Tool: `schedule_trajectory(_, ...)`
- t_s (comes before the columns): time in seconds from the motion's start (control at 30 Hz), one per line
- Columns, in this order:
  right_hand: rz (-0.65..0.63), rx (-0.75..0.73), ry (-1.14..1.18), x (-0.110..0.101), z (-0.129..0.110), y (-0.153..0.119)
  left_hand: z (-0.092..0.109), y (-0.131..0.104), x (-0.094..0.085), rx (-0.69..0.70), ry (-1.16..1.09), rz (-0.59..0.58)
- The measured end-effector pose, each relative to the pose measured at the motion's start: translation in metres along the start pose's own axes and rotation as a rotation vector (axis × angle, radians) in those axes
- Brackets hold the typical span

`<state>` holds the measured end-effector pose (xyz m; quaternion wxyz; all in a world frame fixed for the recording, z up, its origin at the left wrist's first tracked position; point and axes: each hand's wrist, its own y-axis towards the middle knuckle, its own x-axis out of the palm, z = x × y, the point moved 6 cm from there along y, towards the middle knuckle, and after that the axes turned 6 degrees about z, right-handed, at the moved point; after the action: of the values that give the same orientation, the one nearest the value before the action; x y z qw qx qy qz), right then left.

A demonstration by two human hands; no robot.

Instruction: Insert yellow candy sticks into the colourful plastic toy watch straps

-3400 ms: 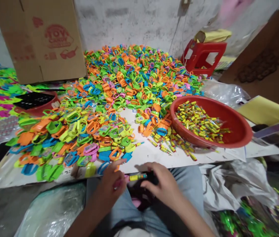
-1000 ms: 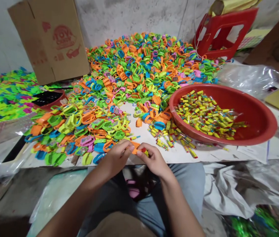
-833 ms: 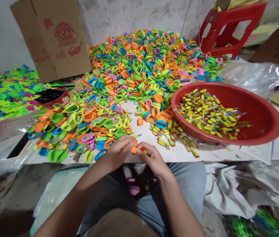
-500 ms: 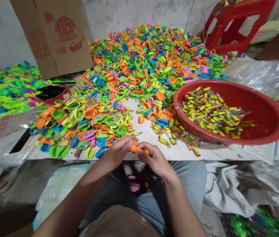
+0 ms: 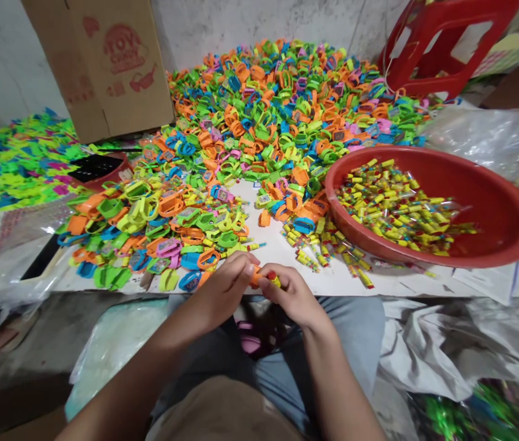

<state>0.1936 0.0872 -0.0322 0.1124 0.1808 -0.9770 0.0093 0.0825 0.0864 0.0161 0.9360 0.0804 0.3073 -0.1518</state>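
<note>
An orange toy watch (image 5: 255,277) is pinched between my two hands at the table's front edge, mostly covered by fingers. My left hand (image 5: 232,278) is closed on its left side. My right hand (image 5: 294,291) grips its right side and also has a small yellow candy tube with a red end (image 5: 273,279) in its fingers. Colourful toy watches (image 5: 186,226) lie heaped to the left of my hands. More candy tubes (image 5: 397,208) fill part of a red basin (image 5: 507,229) at the right, and others lie beside it.
A large pile of toy watches (image 5: 282,104) covers the back of the white table (image 5: 259,236). A cardboard box (image 5: 112,73) stands at the back left, near bright plastic pieces (image 5: 25,159). A red stool (image 5: 452,55) is at the back right. Clear plastic (image 5: 493,138) lies behind the basin.
My left hand has turned further over the orange watch, so less of it shows. The camera view has shifted slightly.
</note>
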Motion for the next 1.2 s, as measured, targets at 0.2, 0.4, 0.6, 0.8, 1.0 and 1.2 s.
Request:
schedule_trajectory(0.2,-0.027,0.060,0.106,0.004,0.001,-0.004,0.004,0.000,-0.002,-0.001,-0.077,-0.055)
schedule_trajectory(0.4,-0.087,0.105,0.138,0.012,0.003,-0.006,-0.001,0.000,-0.007,-0.009,-0.204,-0.003)
schedule_trajectory(0.6,-0.072,0.075,0.182,0.019,0.010,-0.003,-0.008,0.002,-0.012,-0.056,-0.169,-0.031)
schedule_trajectory(0.8,-0.107,0.086,0.148,0.026,0.021,-0.001,-0.019,-0.005,-0.011,-0.085,-0.108,-0.084)
schedule_trajectory(1.0,-0.161,0.071,0.104,0.032,0.013,-0.004,0.000,-0.016,-0.021,-0.013,-0.086,-0.073)
schedule_trajectory(1.2,-0.170,0.071,-0.053,0.032,0.006,-0.010,-0.006,-0.018,-0.023,-0.112,-0.136,-0.059)
